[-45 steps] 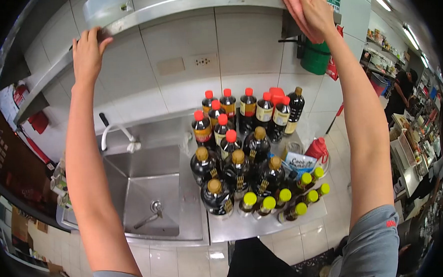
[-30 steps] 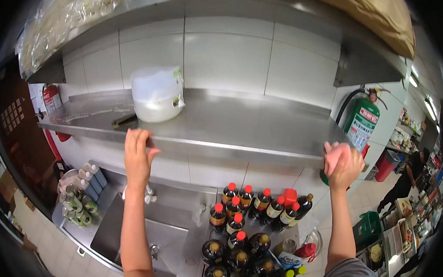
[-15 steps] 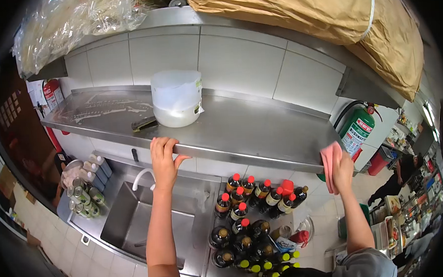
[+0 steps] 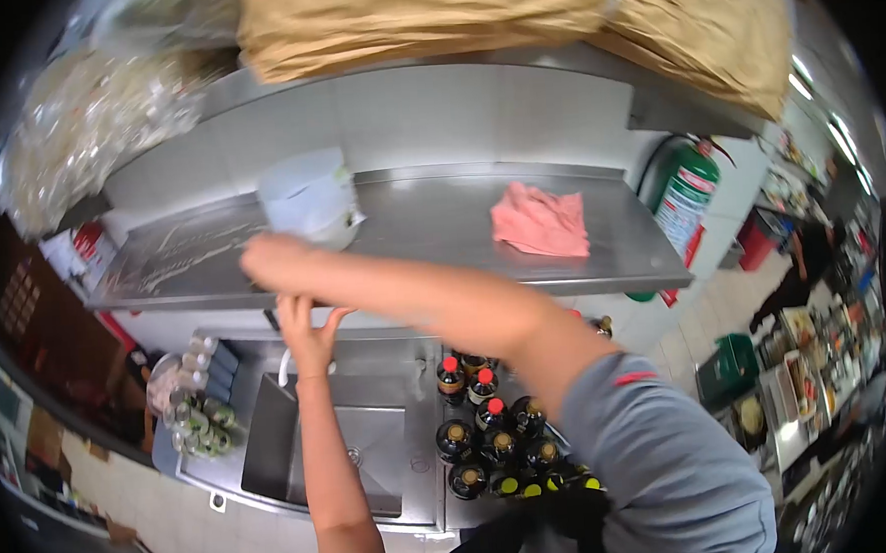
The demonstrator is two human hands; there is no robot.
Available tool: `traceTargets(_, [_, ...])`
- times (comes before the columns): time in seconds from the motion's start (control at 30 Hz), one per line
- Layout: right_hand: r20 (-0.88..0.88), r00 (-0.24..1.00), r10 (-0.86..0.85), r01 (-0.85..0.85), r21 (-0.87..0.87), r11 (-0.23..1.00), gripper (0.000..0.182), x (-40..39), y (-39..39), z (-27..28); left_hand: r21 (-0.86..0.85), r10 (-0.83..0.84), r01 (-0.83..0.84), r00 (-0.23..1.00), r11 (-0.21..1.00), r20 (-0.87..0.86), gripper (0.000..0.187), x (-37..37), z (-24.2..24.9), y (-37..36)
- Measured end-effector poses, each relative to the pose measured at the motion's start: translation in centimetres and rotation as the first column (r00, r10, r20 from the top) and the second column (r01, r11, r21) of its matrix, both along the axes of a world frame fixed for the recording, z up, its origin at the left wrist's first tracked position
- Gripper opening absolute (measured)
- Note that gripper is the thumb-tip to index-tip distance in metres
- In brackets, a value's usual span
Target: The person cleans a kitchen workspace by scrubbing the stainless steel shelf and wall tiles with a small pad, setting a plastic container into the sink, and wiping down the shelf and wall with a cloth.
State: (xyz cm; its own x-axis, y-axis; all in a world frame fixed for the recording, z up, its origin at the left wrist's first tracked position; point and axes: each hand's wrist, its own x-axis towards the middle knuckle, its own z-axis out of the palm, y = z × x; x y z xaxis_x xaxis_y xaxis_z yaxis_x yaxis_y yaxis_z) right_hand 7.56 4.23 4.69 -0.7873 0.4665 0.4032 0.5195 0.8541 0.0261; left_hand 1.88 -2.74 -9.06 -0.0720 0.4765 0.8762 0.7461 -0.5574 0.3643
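Observation:
A crumpled pink cloth lies on the right half of the steel shelf. My right hand reaches across to the left part of the shelf, in front of a translucent white tub. It is blurred, and its fingers and anything under them are hidden. Just below it, my left hand is at the shelf's front edge, with thumb and fingers apart and nothing seen in it.
Below are a steel sink, dark bottles with red caps, and cans at the left. A brown paper bundle sits overhead. A green extinguisher hangs at the right. A person stands far right.
My right hand has let go of the pink cloth, which now lies on the shelf, and has swung left across to the tub. The view has shifted.

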Motion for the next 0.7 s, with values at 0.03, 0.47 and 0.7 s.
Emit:
traceTargets(0.03, [0.1, 0.992, -0.078, 0.076, 0.016, 0.997, 0.025, -2.5, 0.8, -0.8, 0.004, 0.003, -0.003, 1.0, 1.0, -0.022, 0.055, 0.0, -0.3, 0.4])
traceTargets(0.47, [-0.064, 0.995, -0.073, 0.091, 0.333, 0.939, 0.014, -1.7, 1.2, 9.1, 0.006, 0.022, -0.022, 0.999, 1.0, -0.025, 0.055, 0.6, 0.6, -0.5])
traceTargets(0.7, [0.627, 0.775, -0.074, 0.191, -0.121, 0.974, 0.031, 0.5, 15.1, 8.4, 0.017, 0.013, -0.013, 1.0, 1.0, -0.006, 0.053, 0.7, 1.5, -0.8])
